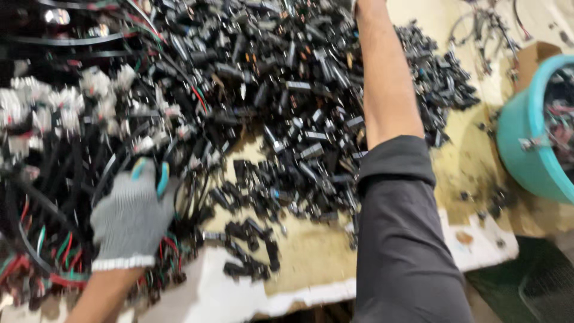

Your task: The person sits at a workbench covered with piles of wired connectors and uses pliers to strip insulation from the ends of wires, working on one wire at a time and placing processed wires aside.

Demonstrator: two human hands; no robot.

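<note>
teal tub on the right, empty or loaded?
Loaded. The teal tub is tipped toward the camera, and dark connectors and wires show inside its rim. How full it is cannot be told; the frame cuts it off.

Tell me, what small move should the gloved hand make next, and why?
Probably close the left hand on the wires beneath it and lift a bundle free. The grey glove rests flat on tangled red, green and black wires, fingers spread, gripping nothing clearly. The right arm reaches over the black connectors, its hand out of frame.
</note>
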